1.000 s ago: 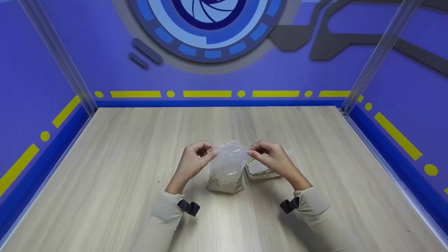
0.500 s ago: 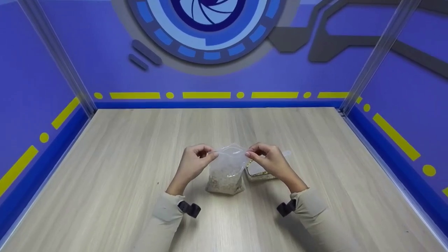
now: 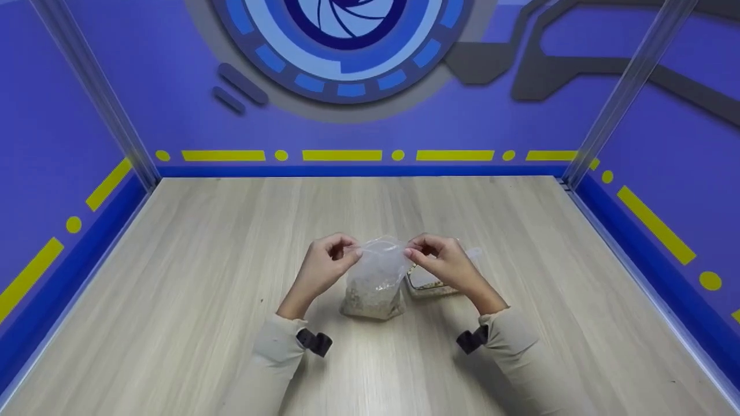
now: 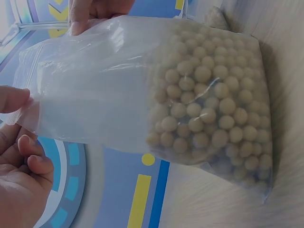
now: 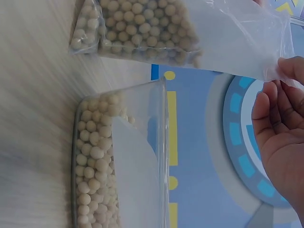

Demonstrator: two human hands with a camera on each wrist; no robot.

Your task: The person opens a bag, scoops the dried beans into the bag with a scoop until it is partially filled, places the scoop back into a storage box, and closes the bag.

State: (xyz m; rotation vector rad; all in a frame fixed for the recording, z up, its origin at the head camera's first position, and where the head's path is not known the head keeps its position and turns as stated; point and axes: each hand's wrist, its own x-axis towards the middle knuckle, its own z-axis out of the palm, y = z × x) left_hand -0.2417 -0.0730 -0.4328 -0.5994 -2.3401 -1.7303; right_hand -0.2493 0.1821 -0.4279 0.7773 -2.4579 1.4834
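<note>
A clear plastic zip bag (image 3: 374, 289), its lower half full of beige balls (image 4: 209, 104), stands upright on the table. My left hand (image 3: 328, 260) pinches the bag's top left corner between thumb and forefinger. At the opposite top corner my right hand (image 3: 442, 261) pinches the plastic the same way, the other fingers curled (image 5: 280, 114). Between the hands the bag's upper part is stretched up and holds no balls. Just right of the bag sits a clear rectangular container (image 5: 164, 109) of similar balls (image 5: 95, 156), partly hidden by my right hand in the head view.
A white, flat-sided piece (image 5: 133, 166) lies on the balls inside the container. The wood-grain table (image 3: 202, 260) is bordered by blue panels (image 3: 370, 133) at the back and both sides. Tiny dark specks dot its surface.
My hands have come slightly closer together, the right one moving a little left. Both keep their pinch on the bag's top corners, and the bag stays in place.
</note>
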